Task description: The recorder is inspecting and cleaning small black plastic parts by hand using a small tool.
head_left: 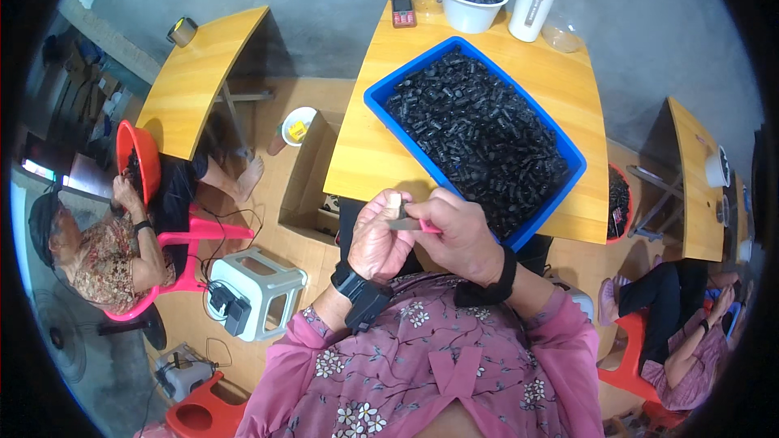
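Note:
Close in front of my body, both hands meet near the front edge of the wooden table. My right hand is closed round a small knife with a pink handle, its short blade pointing left toward the other hand. The fingers of my left hand are pinched together beside the blade; a pale covering shows at a fingertip. Whatever they pinch is too small and hidden to name. Just beyond the hands, a blue tray is heaped with small black plastic parts.
A white bowl of black parts, a white bottle and a red phone stand at the table's far side. An open cardboard box and a grey stool are at left. Other people sit working on both sides.

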A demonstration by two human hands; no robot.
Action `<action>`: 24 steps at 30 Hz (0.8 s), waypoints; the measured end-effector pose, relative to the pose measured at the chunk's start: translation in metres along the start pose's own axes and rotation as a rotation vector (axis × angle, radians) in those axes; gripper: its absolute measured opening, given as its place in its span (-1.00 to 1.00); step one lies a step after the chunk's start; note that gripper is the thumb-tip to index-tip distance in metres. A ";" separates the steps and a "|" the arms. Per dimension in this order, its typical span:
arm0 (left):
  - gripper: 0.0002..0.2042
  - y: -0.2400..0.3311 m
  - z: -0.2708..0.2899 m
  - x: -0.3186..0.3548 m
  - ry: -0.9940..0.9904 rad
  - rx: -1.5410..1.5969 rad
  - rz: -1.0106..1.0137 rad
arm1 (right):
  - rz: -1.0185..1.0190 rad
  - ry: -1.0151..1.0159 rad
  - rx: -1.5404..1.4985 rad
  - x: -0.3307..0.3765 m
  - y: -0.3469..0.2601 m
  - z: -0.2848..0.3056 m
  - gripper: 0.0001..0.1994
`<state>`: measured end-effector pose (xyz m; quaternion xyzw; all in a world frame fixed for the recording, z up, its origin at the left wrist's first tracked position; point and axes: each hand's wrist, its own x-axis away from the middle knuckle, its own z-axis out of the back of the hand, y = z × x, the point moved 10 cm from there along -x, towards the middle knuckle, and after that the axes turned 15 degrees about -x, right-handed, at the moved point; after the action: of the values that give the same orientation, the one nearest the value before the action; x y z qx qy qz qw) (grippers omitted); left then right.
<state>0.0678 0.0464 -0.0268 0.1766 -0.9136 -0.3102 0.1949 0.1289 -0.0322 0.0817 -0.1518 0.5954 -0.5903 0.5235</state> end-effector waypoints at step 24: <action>-0.84 0.009 -0.004 0.001 -0.052 -0.036 -0.026 | 0.021 -0.026 -0.021 -0.003 -0.005 -0.002 -0.76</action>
<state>0.0667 0.0511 -0.0179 0.1770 -0.9102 -0.3334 0.1703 0.1262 -0.0302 0.0867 -0.1588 0.5961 -0.5765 0.5358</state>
